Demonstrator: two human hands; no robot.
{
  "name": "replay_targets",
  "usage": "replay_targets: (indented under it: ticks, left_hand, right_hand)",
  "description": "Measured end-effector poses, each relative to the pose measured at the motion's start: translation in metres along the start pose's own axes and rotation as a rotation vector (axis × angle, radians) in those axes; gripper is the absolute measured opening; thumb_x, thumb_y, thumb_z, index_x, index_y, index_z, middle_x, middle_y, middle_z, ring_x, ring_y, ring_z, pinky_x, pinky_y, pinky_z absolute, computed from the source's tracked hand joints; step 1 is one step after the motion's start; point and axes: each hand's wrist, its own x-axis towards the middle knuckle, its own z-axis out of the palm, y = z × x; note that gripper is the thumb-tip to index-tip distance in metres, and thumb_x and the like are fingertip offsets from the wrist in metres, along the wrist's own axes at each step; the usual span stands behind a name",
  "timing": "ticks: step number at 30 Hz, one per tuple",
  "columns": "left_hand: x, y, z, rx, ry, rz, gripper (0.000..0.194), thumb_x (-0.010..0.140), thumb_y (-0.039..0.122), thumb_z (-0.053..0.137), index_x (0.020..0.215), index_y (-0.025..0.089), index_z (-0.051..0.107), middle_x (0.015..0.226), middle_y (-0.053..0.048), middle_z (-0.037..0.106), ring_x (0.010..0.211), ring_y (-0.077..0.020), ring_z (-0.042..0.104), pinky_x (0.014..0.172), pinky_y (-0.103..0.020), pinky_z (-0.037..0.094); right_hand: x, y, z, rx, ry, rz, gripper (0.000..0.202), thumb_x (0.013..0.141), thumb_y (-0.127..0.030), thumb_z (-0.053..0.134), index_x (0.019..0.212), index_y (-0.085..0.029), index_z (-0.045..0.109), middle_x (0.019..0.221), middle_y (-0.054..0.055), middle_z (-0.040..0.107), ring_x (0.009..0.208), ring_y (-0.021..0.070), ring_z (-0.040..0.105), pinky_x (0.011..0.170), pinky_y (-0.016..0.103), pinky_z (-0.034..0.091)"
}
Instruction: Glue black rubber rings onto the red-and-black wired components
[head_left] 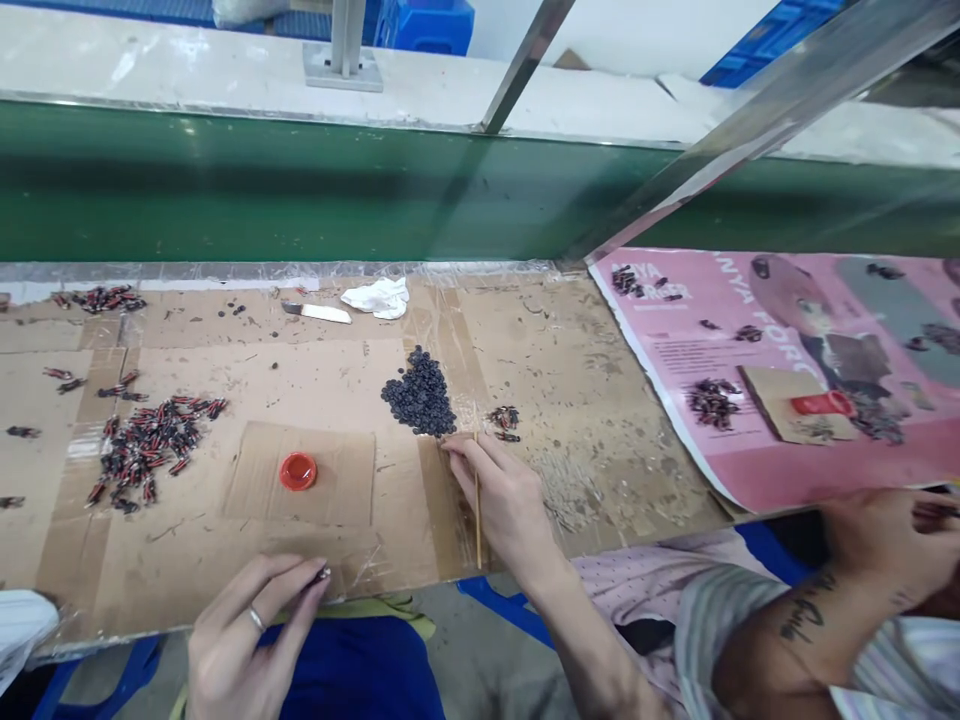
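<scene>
evidently the left hand [240, 630] pinches a small dark part [324, 574] in its grip, ready — the right hand [502, 500] grasps a thin wooden stick [477, 510] beside the heap of black beads [420, 393].

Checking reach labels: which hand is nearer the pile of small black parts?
Right. The right hand, holding a thin stick, has fingertips just below the black pile. The left hand is at the near table edge.

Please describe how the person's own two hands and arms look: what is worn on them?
Both are bare, without gloves or sleeves. The left hand wears a thin silver ring on one finger. The right hand and its forearm show no ring, watch or marking.
</scene>
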Motion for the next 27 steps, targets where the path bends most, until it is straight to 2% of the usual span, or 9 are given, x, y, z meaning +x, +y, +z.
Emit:
replay_targets:
  ticks: [4, 7, 10, 13, 17, 21, 27]
  left_hand:
    - [-0.002, -0.001, 0.010, -0.099, -0.056, -0.075, 0.011, 0.066, 0.039, 0.060, 0.076, 0.037, 0.064, 0.070, 0.014, 0.067, 0.062, -0.0014, 0.063, 0.059, -0.008, 0.053]
    - [-0.006, 0.000, 0.015, -0.201, -0.096, -0.116, 0.011, 0.066, 0.037, 0.061, 0.077, 0.036, 0.063, 0.070, 0.014, 0.067, 0.061, -0.0009, 0.063, 0.059, -0.008, 0.054]
    - [-0.007, 0.004, 0.016, -0.298, -0.156, -0.118, 0.012, 0.064, 0.035, 0.064, 0.077, 0.035, 0.062, 0.067, 0.014, 0.067, 0.056, -0.0001, 0.062, 0.055, -0.007, 0.054]
    - [-0.004, 0.009, 0.013, -0.363, -0.200, -0.114, 0.011, 0.064, 0.033, 0.064, 0.075, 0.034, 0.062, 0.062, 0.015, 0.066, 0.052, 0.0005, 0.061, 0.052, -0.006, 0.054]
    - [-0.001, 0.011, 0.008, -0.386, -0.199, -0.128, 0.011, 0.064, 0.029, 0.065, 0.074, 0.033, 0.062, 0.061, 0.015, 0.066, 0.052, 0.0010, 0.061, 0.052, -0.006, 0.053]
    - [-0.003, 0.007, 0.005, -0.394, -0.198, -0.151, 0.011, 0.064, 0.026, 0.065, 0.073, 0.032, 0.063, 0.060, 0.015, 0.066, 0.052, 0.0013, 0.061, 0.052, -0.005, 0.052]
    - [-0.005, 0.000, 0.005, -0.412, -0.212, -0.206, 0.009, 0.065, 0.028, 0.065, 0.072, 0.031, 0.062, 0.060, 0.013, 0.066, 0.053, -0.0007, 0.062, 0.051, -0.008, 0.053]
  right_hand:
    - [-0.003, -0.015, -0.002, 0.115, 0.082, 0.064, 0.010, 0.081, -0.024, 0.056, 0.081, -0.021, 0.065, 0.078, 0.005, 0.068, 0.075, 0.0234, 0.065, 0.072, 0.037, 0.052]
    - [-0.012, -0.048, -0.001, 0.296, 0.155, 0.113, 0.007, 0.081, -0.025, 0.057, 0.080, -0.022, 0.063, 0.077, 0.004, 0.070, 0.071, 0.0191, 0.069, 0.067, 0.031, 0.057]
    - [-0.027, -0.089, 0.005, 0.533, 0.105, 0.140, 0.007, 0.081, -0.028, 0.058, 0.076, -0.025, 0.061, 0.070, -0.001, 0.072, 0.063, 0.0155, 0.072, 0.056, 0.023, 0.061]
    - [-0.041, -0.116, 0.013, 0.736, 0.031, 0.166, 0.006, 0.078, -0.026, 0.063, 0.073, -0.026, 0.061, 0.067, -0.003, 0.072, 0.056, 0.0149, 0.073, 0.048, 0.020, 0.062]
    - [-0.056, -0.125, 0.023, 0.890, 0.006, 0.198, 0.012, 0.074, -0.015, 0.068, 0.074, -0.026, 0.063, 0.069, -0.003, 0.073, 0.060, 0.0164, 0.075, 0.051, 0.021, 0.064]
    - [-0.064, -0.126, 0.030, 0.927, 0.024, 0.221, 0.019, 0.073, -0.009, 0.068, 0.075, -0.027, 0.063, 0.071, -0.003, 0.073, 0.065, 0.0178, 0.076, 0.058, 0.025, 0.066]
    - [-0.069, -0.121, 0.039, 0.833, -0.010, 0.181, 0.016, 0.077, -0.017, 0.065, 0.077, -0.031, 0.058, 0.074, -0.006, 0.072, 0.064, 0.0169, 0.075, 0.058, 0.026, 0.067]
